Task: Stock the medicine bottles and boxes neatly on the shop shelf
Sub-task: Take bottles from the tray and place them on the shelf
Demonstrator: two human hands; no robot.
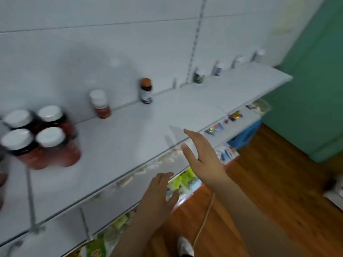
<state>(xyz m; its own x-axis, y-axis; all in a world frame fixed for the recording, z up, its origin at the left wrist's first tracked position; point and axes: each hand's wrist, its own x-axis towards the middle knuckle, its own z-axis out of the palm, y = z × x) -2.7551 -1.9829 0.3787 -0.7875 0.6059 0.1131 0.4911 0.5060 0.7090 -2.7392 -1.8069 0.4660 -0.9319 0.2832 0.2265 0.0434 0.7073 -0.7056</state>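
Two bare forearms and hands, nothing worn on them

The left hand (159, 193) and the right hand (202, 154) both show bare, with no gloves, rings or watch visible on fingers or wrists. The forearms run in from about 5 and 6 o'clock of the picture and carry no sleeves as far as the frame shows them. The fingers look slim with short nails, though motion blur softens the detail. A thin white cable (205, 217) hangs down between the two forearms toward a white piece at 6 o'clock, too blurred to identify.
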